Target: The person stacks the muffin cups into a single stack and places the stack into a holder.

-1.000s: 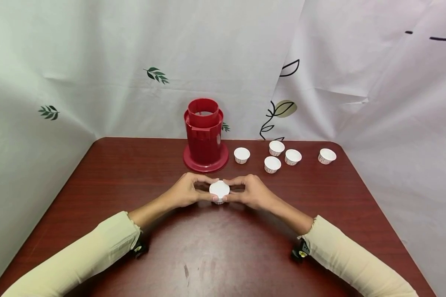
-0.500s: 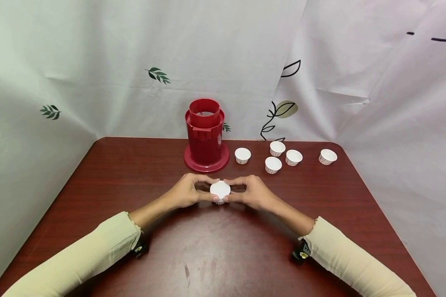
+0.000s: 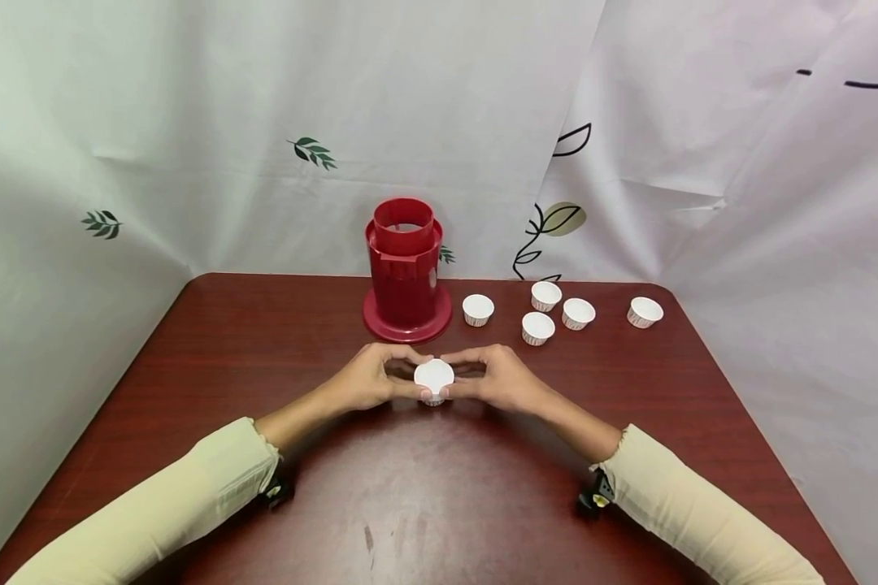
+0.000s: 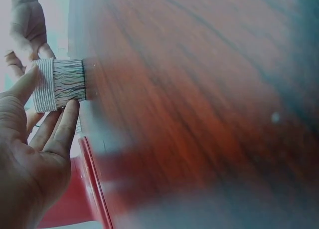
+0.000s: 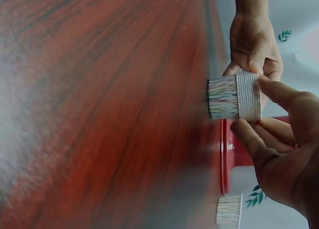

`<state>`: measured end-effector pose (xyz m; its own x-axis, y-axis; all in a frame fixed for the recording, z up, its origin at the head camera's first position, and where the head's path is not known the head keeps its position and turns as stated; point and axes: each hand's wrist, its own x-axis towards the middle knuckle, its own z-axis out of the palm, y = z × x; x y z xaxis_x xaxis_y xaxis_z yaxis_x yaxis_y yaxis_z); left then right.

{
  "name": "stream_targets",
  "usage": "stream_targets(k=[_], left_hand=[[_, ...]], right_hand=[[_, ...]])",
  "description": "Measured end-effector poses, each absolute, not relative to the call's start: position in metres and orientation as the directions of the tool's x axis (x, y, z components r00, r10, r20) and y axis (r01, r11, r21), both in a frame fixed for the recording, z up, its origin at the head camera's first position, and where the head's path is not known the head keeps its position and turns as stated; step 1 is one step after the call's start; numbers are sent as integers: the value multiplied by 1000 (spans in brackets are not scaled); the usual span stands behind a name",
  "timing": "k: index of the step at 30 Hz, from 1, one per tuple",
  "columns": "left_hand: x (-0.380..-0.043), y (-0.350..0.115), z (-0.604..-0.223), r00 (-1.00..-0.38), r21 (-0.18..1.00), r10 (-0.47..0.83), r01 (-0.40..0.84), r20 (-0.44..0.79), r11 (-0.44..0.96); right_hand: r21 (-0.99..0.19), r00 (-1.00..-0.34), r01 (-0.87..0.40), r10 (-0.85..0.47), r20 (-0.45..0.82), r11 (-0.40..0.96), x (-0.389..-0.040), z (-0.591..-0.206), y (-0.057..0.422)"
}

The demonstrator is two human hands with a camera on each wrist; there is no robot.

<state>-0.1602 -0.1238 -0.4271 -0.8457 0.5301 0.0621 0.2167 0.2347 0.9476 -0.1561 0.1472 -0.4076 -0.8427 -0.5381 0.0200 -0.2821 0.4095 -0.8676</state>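
A short stack of nested white paper baking cups (image 3: 434, 374) stands upright on the dark red-brown table (image 3: 424, 487), in front of a red plastic cylinder. From the left, my left hand (image 3: 369, 377) pinches the stack between thumb and fingers. My right hand (image 3: 503, 379) does the same from the right, so the two hands meet around it. Several ridged rims lie closely layered at the top of the cup stack (image 4: 46, 84) in the left wrist view. Thin wavy lines mark the lower wall of the stack (image 5: 223, 98) in the right wrist view.
Behind the hands stands the red cylinder (image 3: 404, 292) with an open top ring and a wide round base. Several single white cups sit to its right, including one near cup (image 3: 478, 310) and one far-right cup (image 3: 645, 312). A patterned white curtain (image 3: 212, 122) hangs behind the table.
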Motion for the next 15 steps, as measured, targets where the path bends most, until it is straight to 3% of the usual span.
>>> stream_targets(k=[15], left_hand=[[-162,-123,-430,-850,954,523,202,59,222]], right_hand=[[-831,-947,-205,-320,34,518,-186,-399,173]])
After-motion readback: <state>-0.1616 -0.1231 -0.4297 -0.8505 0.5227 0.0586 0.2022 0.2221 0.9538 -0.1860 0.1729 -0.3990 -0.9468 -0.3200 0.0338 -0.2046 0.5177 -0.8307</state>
